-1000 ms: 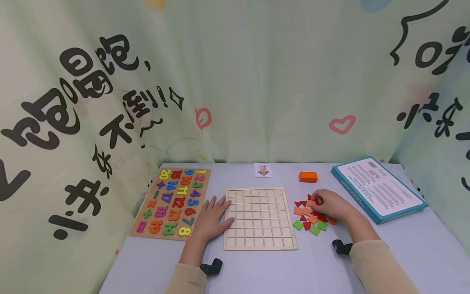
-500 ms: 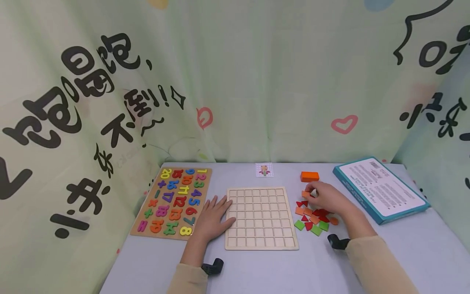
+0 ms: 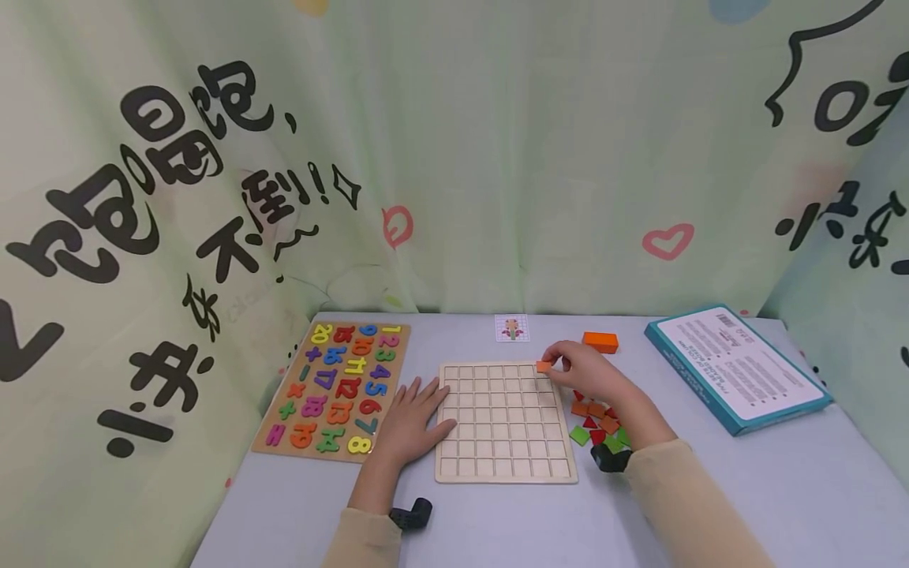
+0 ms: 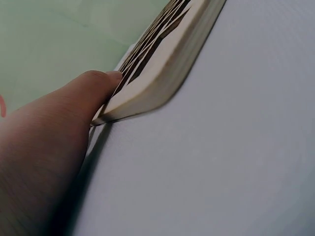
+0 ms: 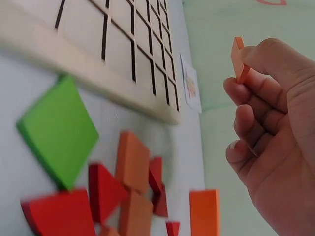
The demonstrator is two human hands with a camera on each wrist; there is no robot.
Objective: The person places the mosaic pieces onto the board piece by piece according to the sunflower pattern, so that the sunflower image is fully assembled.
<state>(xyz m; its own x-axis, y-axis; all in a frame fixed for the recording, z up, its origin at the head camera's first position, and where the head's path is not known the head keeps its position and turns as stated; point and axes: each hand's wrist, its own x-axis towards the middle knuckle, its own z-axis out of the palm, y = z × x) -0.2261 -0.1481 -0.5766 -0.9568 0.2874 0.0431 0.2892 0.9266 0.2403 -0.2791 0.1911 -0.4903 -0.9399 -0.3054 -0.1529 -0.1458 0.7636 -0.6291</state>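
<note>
A small orange square tile point(image 5: 237, 59) is pinched between the thumb and fingers of my right hand point(image 3: 584, 371). In the head view that hand hovers at the far right corner of the wooden grid board point(image 3: 500, 426), whose visible cells hold no pieces. My left hand point(image 3: 412, 422) lies flat with spread fingers at the board's left edge, its thumb point(image 4: 106, 81) touching the rim. Part of it also overlaps the number board point(image 3: 319, 394). Below the right hand is a loose pile of red, orange and green tiles point(image 3: 596, 422), partly hidden by the wrist.
An orange block point(image 3: 600, 341) sits at the back right, near a teal box point(image 3: 738, 367) with a white printed panel. Behind the grid board lies a small pattern card point(image 3: 512, 327). A printed curtain point(image 3: 454, 158) hangs beyond the table's far edge.
My right hand has picked the orange tile out of the pile and carried it left to the grid board's far right corner. The left hand has stayed in place.
</note>
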